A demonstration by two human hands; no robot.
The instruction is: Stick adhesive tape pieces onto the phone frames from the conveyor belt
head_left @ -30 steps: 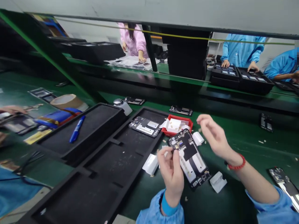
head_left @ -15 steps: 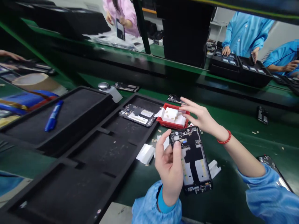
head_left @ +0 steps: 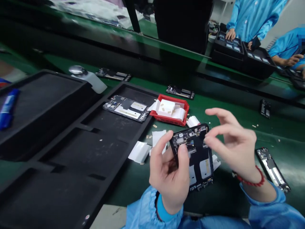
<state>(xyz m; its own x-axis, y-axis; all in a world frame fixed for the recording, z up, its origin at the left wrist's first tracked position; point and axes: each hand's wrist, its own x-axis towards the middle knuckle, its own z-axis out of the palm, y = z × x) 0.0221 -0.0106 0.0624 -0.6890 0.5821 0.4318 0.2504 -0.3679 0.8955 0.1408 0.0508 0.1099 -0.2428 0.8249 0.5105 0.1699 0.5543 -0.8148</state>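
My left hand (head_left: 170, 171) grips an opened phone frame (head_left: 199, 160) by its left edge, the thumb lying over the circuit board at the upper end. The frame is tilted, its inner side facing me; part of it is hidden by my fingers. At its upper right corner is my right hand (head_left: 234, 144), with thumb and a finger pinched together and another finger raised. Whatever may be in that pinch is too small to make out. Behind the frame stands a red tray (head_left: 187, 109) holding white paper (head_left: 166, 107) with small tan pieces on it.
A black compartment tray (head_left: 78, 149) with another phone frame (head_left: 128, 109) lies at left. Beyond are a black box (head_left: 47, 92), blue marker (head_left: 8, 108) and dispenser bottle (head_left: 95, 81). More frames, one a phone frame (head_left: 273, 170), lie around. Co-workers in blue (head_left: 254, 19) work across the bench.
My right hand has moved from over the red tray to the frame's upper right corner, its spread fingers closing into a pinch. My left hand keeps hold of the frame. The view has shifted.
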